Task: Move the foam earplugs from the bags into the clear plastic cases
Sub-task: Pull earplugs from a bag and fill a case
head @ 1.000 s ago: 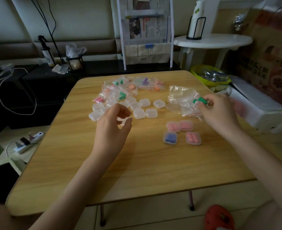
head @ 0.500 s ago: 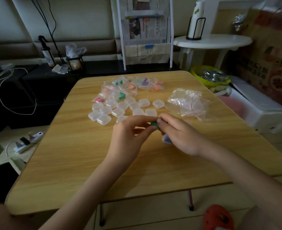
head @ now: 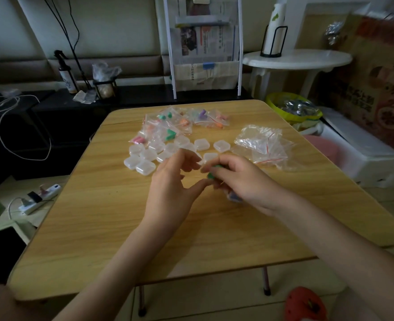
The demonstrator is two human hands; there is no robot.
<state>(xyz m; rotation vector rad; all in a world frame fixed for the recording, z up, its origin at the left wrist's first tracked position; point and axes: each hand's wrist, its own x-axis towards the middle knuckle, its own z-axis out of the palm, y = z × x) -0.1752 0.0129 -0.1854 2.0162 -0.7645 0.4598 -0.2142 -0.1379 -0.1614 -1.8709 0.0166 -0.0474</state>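
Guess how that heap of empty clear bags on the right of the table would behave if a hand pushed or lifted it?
The empty bags look like thin crinkled film, so probably floppy and very light. Pushed, the heap would likely slide and spread over the smooth wooden table instead of moving as one. Lifted from the top, probably only a bag or two would come away, since they lie loose.

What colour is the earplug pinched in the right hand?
Green: the earplug shows in the right hand, head view.

You see a green earplug [head: 212, 174] pinched at mid-table, filled bags [head: 175, 126] of colored plugs heaped at the far edge, shut clear cases [head: 145, 162] clustered just before them, and empty bags [head: 261, 144] crumpled right.
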